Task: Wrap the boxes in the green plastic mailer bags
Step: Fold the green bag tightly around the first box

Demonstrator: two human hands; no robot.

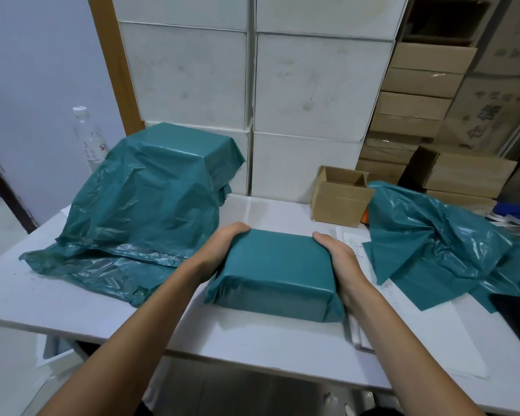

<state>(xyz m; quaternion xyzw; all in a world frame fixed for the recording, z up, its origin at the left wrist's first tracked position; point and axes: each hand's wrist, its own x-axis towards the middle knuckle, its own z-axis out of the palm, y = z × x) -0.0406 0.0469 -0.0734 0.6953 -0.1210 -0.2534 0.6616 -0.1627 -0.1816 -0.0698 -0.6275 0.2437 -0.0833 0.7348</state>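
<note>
Parcel position: the wrapped box (275, 271) lies on the white table (252, 340), directly between my hands, long axis running away from me. My left hand (222, 247) and right hand (341, 262) clasp its opposite sides, equally near. Green film sits taut on top and loose along the near edge.

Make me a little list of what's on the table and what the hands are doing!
wrapped box: green parcel in the middle of the white table
left hand: grip on the parcel's left side
right hand: grip on its right side
loose green bags: crumpled, on the right
green-draped pile: on the left
open cardboard box: behind the parcel
</note>
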